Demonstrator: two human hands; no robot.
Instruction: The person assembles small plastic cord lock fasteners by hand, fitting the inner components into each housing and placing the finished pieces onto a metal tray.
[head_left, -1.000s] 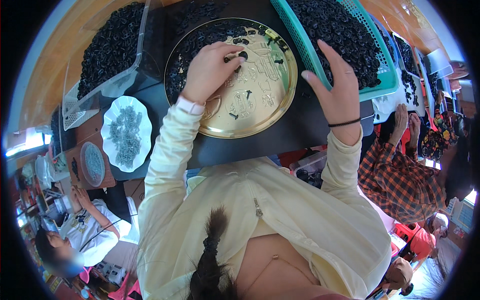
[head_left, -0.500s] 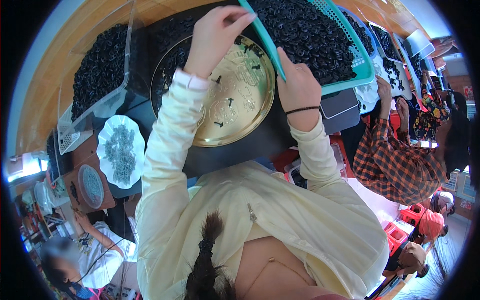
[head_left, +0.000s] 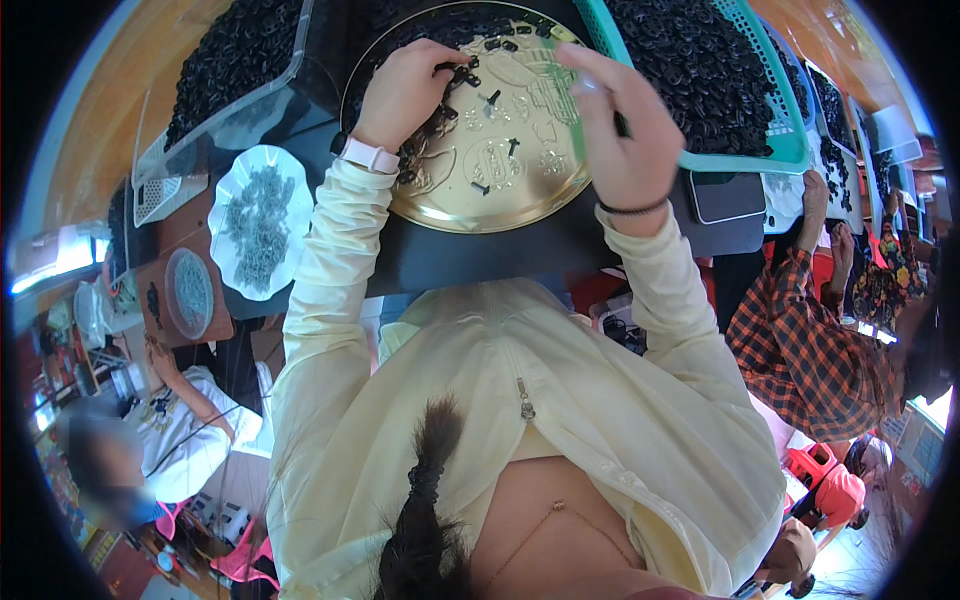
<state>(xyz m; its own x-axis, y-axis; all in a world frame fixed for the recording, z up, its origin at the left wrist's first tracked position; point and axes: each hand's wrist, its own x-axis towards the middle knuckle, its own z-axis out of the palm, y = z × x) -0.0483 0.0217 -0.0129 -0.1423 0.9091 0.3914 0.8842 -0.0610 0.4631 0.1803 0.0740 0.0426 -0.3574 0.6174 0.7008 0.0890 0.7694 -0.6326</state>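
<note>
Left hand (head_left: pixel 405 98): fingertips at black parts (head_left: pixel 441 122), on gold tray (head_left: pixel 480 215); grip cannot be told | Right hand (head_left: pixel 637 135): blurred, at tray's right rim; hold cannot be told | Risk: loose pins (head_left: pixel 514 148) could scatter if a wrist brushes them

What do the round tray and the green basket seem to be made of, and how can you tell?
Round tray: probably metal, polished gold finish; it reflects light and shows raised patterns. Green basket: likely plastic, smooth finish; its walls have regular moulded-looking holes.

right hand (head_left: pixel 632 145) blurred, its grip unclear, teal basket (head_left: pixel 788 130) cut off by top edge
</note>
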